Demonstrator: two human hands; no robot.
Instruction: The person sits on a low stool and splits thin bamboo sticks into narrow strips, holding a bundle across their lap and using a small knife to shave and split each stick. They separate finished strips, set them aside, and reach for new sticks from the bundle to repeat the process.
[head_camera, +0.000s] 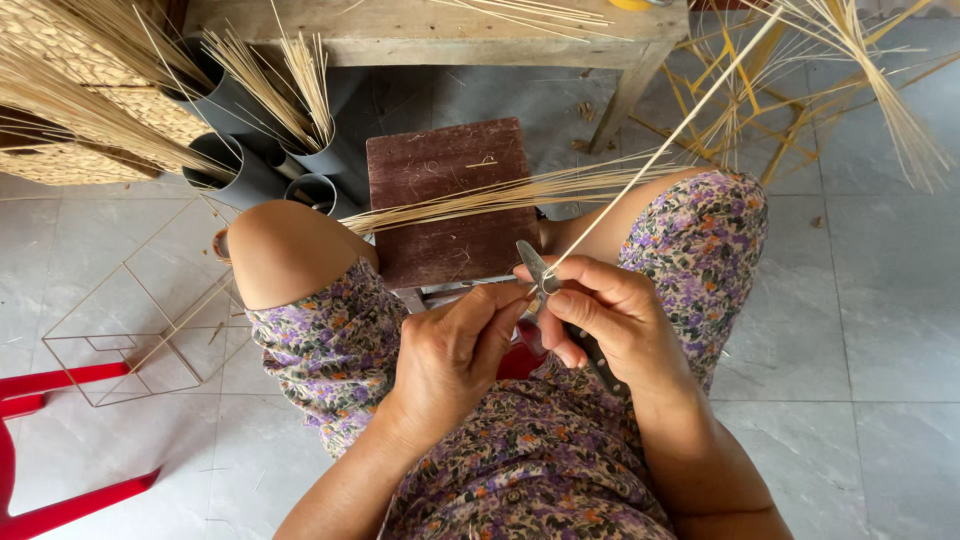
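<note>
The right hand (610, 315) is closed around a small metal knife with a dark handle (560, 310), its grip pressed tight on the handle, the thumb lying along the top and the pale blade sticking up past the fingers. The left hand (455, 355) meets it from the other side, thumb and forefinger pinched together at the near end of a long thin pale reed strip (665, 145). That strip starts right at the blade, between the two grips, and runs up and away to the right, well past the knees. Both hands hover over the lap, above a floral purple dress (520, 450).

Across the knees lies a loose bundle of straw-coloured reed slivers (480, 198), resting over a dark brown square wooden board (450, 200). Grey plastic pipes holding more slivers (245, 150) stand to the left beside woven straw baskets (100, 100). A thin wire box frame (140, 320) sits on the grey tiled floor (860, 320), near a red plastic stool leg (60, 390). A wooden surface (440, 35) stands ahead.
</note>
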